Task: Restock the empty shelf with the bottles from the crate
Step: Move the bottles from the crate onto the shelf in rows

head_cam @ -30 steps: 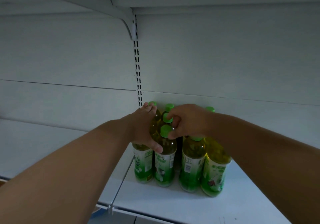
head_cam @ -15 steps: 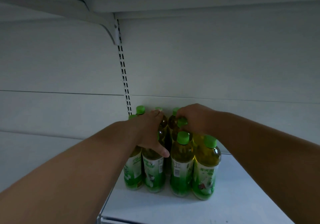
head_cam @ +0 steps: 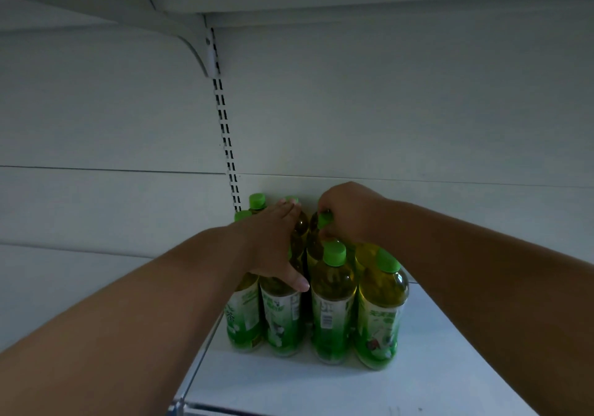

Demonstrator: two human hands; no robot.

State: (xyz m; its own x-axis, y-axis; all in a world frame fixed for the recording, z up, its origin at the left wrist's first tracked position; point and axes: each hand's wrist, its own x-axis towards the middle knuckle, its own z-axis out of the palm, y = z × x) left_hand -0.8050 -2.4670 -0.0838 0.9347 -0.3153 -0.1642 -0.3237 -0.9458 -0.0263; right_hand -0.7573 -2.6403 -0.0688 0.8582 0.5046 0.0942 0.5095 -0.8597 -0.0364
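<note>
A dim white shelf point(head_cam: 434, 367) with a pale back panel and a slotted upright point(head_cam: 226, 139) carried a tight cluster of green-capped bottles point(head_cam: 332, 306), standing upright against the back wall near the shelf's left end; the crate was not in view. The relation that mattered lay at the rear of the cluster: the bottle in the right hand point(head_cam: 348, 213) stood directly under its fingers point(head_cam: 324, 234), long axis vertical, in the row behind the two front bottles. Those fingers were curled round its green cap point(head_cam: 324, 219), pinching it from above, the forearm reaching in from the lower right over the front bottles. The left hand point(head_cam: 273, 242) lay just beside it, fingers fairly straight and resting across the shoulders of the left-hand bottles, thumb pressed on the front one, gripping none. The right hand was plainly the nearer to the held bottle, and any settling or release would probably run straight down along that axis.
</note>
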